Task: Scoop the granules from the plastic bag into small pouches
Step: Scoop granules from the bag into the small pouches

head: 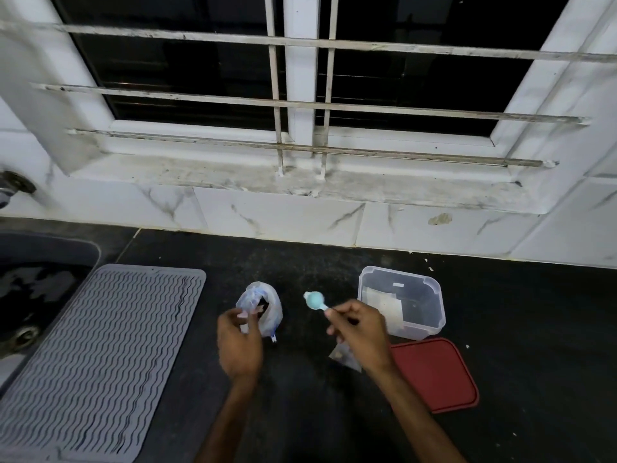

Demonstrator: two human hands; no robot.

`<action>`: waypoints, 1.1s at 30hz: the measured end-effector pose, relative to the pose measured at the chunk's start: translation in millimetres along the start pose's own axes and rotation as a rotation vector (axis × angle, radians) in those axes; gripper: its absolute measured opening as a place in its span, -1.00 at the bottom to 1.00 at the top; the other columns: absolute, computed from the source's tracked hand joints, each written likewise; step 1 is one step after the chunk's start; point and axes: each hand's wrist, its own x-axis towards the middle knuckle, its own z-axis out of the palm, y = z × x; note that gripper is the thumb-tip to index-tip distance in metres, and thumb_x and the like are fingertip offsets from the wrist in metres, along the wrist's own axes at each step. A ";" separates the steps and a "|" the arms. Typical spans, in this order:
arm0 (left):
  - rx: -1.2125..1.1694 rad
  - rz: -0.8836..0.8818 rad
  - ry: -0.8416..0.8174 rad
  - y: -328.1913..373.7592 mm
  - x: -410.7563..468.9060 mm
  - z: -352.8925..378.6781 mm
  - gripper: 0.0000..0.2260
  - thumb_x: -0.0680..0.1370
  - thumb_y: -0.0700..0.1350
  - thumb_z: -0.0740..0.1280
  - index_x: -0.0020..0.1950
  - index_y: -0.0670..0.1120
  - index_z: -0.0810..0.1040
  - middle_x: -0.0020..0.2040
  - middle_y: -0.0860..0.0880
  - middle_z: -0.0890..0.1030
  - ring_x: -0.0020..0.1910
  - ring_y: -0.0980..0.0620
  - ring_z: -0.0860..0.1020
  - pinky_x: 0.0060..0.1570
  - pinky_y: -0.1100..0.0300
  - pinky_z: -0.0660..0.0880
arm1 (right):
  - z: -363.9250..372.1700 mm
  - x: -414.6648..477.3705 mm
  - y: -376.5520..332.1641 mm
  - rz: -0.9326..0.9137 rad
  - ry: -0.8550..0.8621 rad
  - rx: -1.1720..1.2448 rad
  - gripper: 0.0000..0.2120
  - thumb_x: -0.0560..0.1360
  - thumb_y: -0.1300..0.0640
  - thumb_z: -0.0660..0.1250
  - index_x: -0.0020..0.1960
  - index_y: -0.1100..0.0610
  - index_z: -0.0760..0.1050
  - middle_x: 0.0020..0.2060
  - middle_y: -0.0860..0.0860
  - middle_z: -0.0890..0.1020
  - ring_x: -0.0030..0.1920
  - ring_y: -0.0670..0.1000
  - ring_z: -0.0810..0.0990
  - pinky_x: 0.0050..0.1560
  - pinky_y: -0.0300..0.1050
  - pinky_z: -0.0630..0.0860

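A clear plastic bag point(267, 305) with its mouth rolled open stands on the black counter, dark granules showing inside. My left hand point(238, 342) pinches the bag's near rim. My right hand point(359, 332) holds a light blue spoon point(315, 300) by its handle, the bowl raised to the right of the bag. Under my right wrist lies a small clear pouch point(345, 357) on the counter, partly hidden by the hand.
A clear plastic box point(434, 315) with white pouches inside stands to the right, its red lid point(437, 372) flat in front of it. A grey ribbed drying mat point(100, 355) and a sink point(33, 295) are on the left. A tiled wall runs behind.
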 end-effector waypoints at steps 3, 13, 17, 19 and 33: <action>0.202 -0.221 -0.073 -23.7 32.7 -1.3 -0.45 0.50 0.24 0.34 0.29 -0.13 0.43 0.27 -0.19 0.45 0.25 -0.18 0.46 0.18 -0.10 0.44 | 52.6 21.5 -4.5 -0.093 -0.111 -0.213 -0.91 0.49 0.07 0.43 -0.16 0.06 0.60 -0.37 -0.01 0.67 -0.39 -0.06 0.63 -0.32 -0.08 0.60; 0.198 -0.326 -0.245 -48.3 61.0 24.1 -0.69 0.43 0.12 0.43 -0.01 -0.08 0.60 0.08 -0.15 0.60 0.07 -0.10 0.57 0.09 0.01 0.56 | 120.7 62.2 19.5 -0.092 -0.180 -1.031 -0.81 0.55 0.02 0.28 0.03 0.08 0.60 -0.10 0.02 0.67 -0.09 0.01 0.65 -0.05 -0.08 0.59; -0.015 -0.283 -0.202 -32.1 49.8 25.1 -0.85 0.53 -0.12 0.36 0.02 -0.14 0.47 -0.03 -0.14 0.61 -0.05 -0.08 0.59 -0.05 0.02 0.57 | 115.6 60.3 24.4 -0.001 -0.134 -0.929 -0.86 0.53 0.03 0.32 -0.08 0.06 0.60 -0.21 -0.03 0.66 -0.19 -0.05 0.63 -0.15 -0.15 0.56; -0.038 -0.226 -0.199 -23.3 43.9 27.4 -0.89 0.55 -0.20 0.33 0.04 -0.12 0.45 -0.04 -0.09 0.58 -0.07 -0.03 0.56 -0.12 0.11 0.48 | 113.5 60.6 24.4 0.073 -0.110 -0.835 -0.85 0.52 0.04 0.33 -0.15 0.07 0.60 -0.26 -0.02 0.66 -0.23 -0.05 0.62 -0.22 -0.16 0.52; -0.018 0.034 -0.371 -28.0 40.2 24.9 -0.88 0.60 -0.21 0.28 -0.06 -0.02 0.56 -0.11 0.03 0.59 -0.06 0.03 0.59 -0.12 0.21 0.50 | 117.3 60.7 41.1 0.271 0.000 -0.547 -0.72 0.45 0.09 0.35 -0.41 0.14 0.55 -0.48 0.00 0.57 -0.44 -0.04 0.55 -0.35 -0.10 0.51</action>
